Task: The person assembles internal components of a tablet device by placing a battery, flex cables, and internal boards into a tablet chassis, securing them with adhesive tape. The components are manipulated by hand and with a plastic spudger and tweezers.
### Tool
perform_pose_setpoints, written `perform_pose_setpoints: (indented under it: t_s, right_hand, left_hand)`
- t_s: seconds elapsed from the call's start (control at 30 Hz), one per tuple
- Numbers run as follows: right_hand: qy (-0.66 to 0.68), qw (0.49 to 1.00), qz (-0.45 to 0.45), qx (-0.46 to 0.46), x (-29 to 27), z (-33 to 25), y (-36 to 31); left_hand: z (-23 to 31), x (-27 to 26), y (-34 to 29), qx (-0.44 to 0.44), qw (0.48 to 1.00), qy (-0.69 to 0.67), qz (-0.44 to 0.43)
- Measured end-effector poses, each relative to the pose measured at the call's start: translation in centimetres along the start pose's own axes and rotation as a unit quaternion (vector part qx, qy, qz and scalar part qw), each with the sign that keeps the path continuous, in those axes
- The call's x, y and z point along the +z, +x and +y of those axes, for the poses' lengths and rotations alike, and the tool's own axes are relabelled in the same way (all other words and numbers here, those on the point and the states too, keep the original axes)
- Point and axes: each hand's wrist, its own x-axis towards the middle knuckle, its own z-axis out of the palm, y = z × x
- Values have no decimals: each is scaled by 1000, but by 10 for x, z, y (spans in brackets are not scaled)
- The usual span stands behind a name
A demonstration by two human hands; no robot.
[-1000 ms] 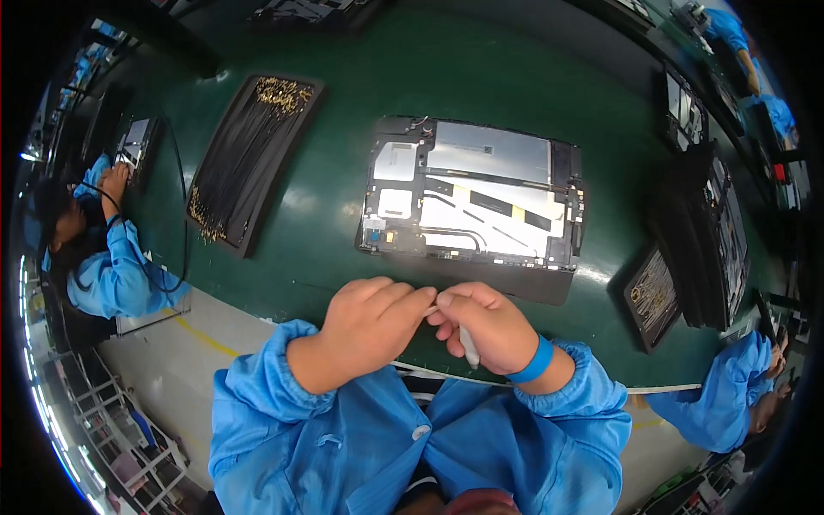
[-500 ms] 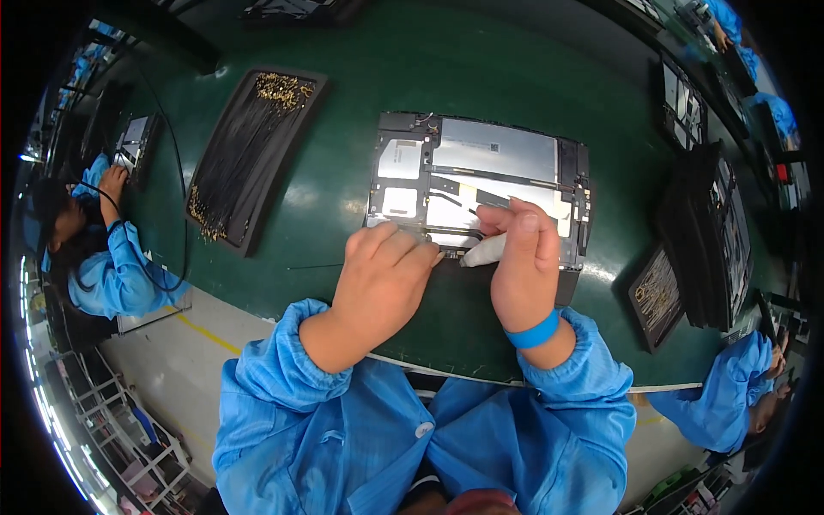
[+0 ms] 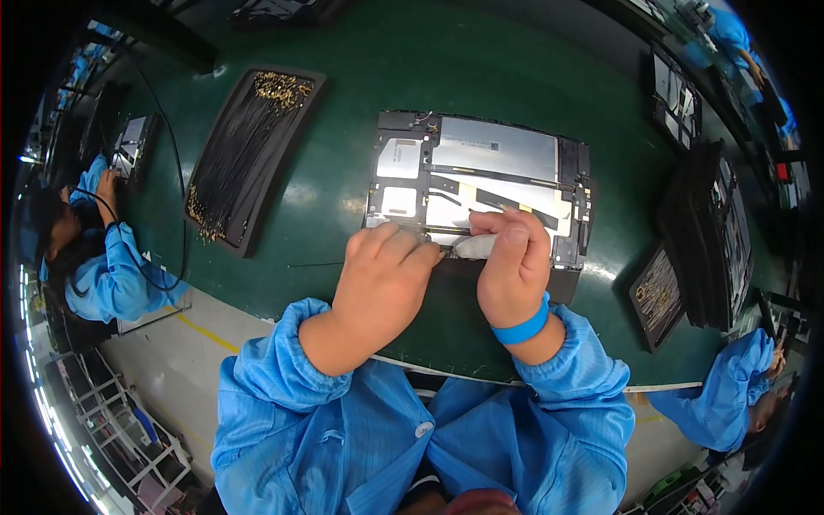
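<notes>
An opened tablet-like device [image 3: 493, 148], with silver battery panels and black ribbon strips, lies on the green table in front of me. My left hand [image 3: 386, 270] is closed in a pinch at its near edge. From that hand's left side a thin black cable [image 3: 316, 264] trails over the table; its other end is hidden by the fingers. My right hand [image 3: 512, 266] is open, wearing a blue wristband [image 3: 522, 326]. A white-covered finger [image 3: 472, 247] reaches to the near edge beside the left fingertips. What lies under that fingertip is hidden.
A black tray [image 3: 316, 86] of thin black cables with gold ends lies at left. On the right stand stacked black trays [image 3: 687, 232] and a smaller cable tray [image 3: 645, 330]. Co-workers in blue sit at left [image 3: 120, 270] and right [image 3: 730, 399].
My right hand has moved a little left and nearer to me, bringing the white-covered finger closer to the left fingertips. My left hand and the device have hardly moved.
</notes>
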Motion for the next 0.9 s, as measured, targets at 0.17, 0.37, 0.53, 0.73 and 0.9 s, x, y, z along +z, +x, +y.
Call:
perform_pose_setpoints:
  t_s: [0.17,0.37,0.53,0.73,0.9]
  right_hand:
    - [7,1000,-1,3,0,2,0]
    - [-18,1000,-7,7,0,-4,1]
    - [-74,995,-57,33,3,-20,8]
    - [-230,938,-226,-123,11,-31,22]
    - [-217,947,-203,-121,12,-32,20]
  left_hand:
    - [0,-2,1,-7,1000,-4,-2]
    - [1,-2,1,-7,1000,0,-6]
    - [0,-1,-1,-4,1000,1,-18]
    - [-2,1,-6,0,1000,-15,-10]
    - [0,0,-5,0,1000,6,-3]
